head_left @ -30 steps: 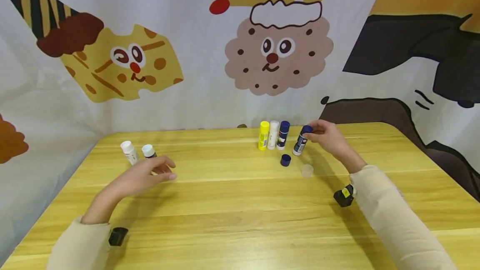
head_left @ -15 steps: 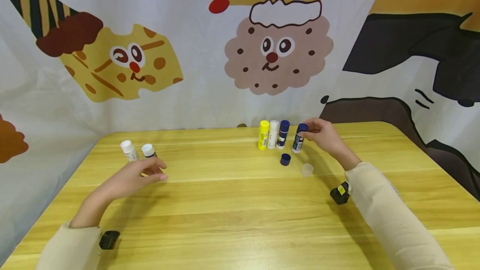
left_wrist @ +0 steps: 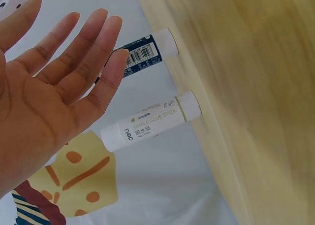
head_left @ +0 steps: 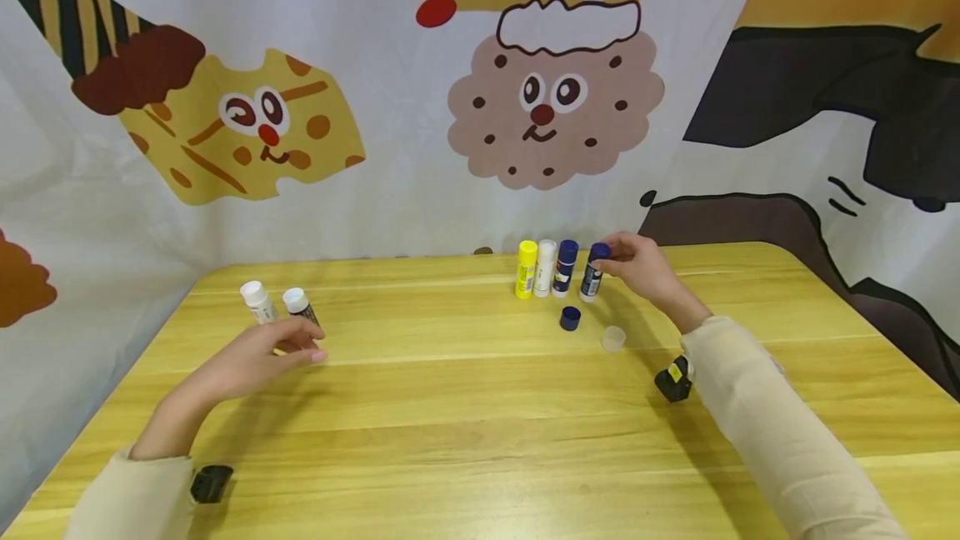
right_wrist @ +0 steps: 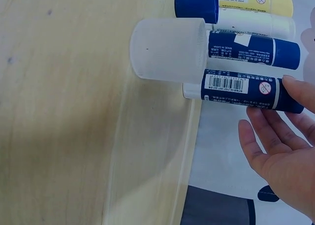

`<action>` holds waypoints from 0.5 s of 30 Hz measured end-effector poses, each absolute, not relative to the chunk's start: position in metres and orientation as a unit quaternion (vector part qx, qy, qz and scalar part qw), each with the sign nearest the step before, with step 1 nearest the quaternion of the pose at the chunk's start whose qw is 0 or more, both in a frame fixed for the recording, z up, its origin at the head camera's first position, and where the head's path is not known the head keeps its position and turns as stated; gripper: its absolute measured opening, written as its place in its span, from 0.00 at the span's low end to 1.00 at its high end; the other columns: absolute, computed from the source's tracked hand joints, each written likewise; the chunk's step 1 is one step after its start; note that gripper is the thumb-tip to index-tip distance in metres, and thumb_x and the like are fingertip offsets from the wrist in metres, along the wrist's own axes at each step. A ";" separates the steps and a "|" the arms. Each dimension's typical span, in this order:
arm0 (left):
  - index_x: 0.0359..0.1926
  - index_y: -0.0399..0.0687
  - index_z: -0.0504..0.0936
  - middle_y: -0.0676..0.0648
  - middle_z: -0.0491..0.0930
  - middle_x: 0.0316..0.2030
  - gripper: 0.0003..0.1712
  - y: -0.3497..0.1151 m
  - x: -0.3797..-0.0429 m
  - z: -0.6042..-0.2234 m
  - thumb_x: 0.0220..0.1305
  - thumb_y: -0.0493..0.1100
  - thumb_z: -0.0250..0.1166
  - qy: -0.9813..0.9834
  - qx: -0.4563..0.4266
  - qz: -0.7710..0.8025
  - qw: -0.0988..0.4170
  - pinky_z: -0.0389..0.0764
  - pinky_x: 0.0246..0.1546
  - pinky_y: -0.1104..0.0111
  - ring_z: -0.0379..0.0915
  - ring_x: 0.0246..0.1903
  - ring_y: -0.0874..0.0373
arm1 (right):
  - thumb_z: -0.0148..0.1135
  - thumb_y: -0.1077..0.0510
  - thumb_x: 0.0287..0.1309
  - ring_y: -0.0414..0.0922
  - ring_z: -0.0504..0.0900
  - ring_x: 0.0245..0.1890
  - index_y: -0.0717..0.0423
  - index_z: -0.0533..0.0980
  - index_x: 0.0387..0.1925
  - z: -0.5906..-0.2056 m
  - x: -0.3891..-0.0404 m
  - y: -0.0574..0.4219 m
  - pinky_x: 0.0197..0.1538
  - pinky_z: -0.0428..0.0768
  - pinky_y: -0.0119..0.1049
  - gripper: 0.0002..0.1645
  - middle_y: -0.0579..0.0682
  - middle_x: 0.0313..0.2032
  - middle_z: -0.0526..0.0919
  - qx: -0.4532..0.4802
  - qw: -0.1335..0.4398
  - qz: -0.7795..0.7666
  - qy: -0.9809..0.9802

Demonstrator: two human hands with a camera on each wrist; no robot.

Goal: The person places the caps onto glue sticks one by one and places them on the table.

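Observation:
My right hand [head_left: 637, 269] pinches a navy glue stick [head_left: 592, 273] by its capped top, thumb on one side and fingers on the other. It stands upright at the right end of a row holding another navy glue stick [head_left: 566, 269], a white one [head_left: 545, 269] and a yellow one [head_left: 527, 270]. My left hand [head_left: 251, 357] hovers with relaxed fingers and holds nothing. Close behind it stand a white glue stick [left_wrist: 152, 120] labelled "Simple Glue Stick" and a dark blue glue stick with a white end [left_wrist: 142, 56], partly hidden by my fingers.
A navy cap [head_left: 570, 318] and a translucent cap [head_left: 613, 339] sit on the wooden table [head_left: 480, 440] in front of the row. A curtain with cartoon prints [head_left: 405, 207] hangs right behind the table's back edge.
My right hand has moved the navy glue stick left, closer to the row, and it has gone from tilted to nearly upright. My left hand has drifted a little left.

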State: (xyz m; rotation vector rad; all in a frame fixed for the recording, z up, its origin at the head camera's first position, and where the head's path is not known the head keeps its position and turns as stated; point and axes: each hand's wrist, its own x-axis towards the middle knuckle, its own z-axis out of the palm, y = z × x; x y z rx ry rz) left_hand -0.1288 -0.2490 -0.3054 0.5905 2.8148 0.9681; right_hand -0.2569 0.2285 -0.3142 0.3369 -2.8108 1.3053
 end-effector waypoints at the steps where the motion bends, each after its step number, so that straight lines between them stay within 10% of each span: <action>1: 0.45 0.38 0.75 0.51 0.77 0.34 0.15 -0.249 -0.129 -0.306 0.63 0.44 0.59 0.926 0.195 0.318 0.052 0.73 0.39 0.58 0.74 0.38 0.53 | 0.59 0.59 0.59 0.51 0.76 0.40 0.65 0.71 0.48 -0.314 -0.257 0.228 0.42 0.74 0.41 0.18 0.60 0.41 0.76 0.107 0.012 0.416 -0.903; 15: 0.46 0.40 0.75 0.50 0.78 0.36 0.16 -0.261 -0.126 -0.304 0.62 0.47 0.59 0.936 0.160 0.311 0.047 0.73 0.38 0.57 0.74 0.39 0.51 | 0.60 0.61 0.58 0.54 0.75 0.41 0.66 0.70 0.47 -0.316 -0.261 0.223 0.43 0.73 0.43 0.18 0.62 0.41 0.76 0.105 0.018 0.411 -0.906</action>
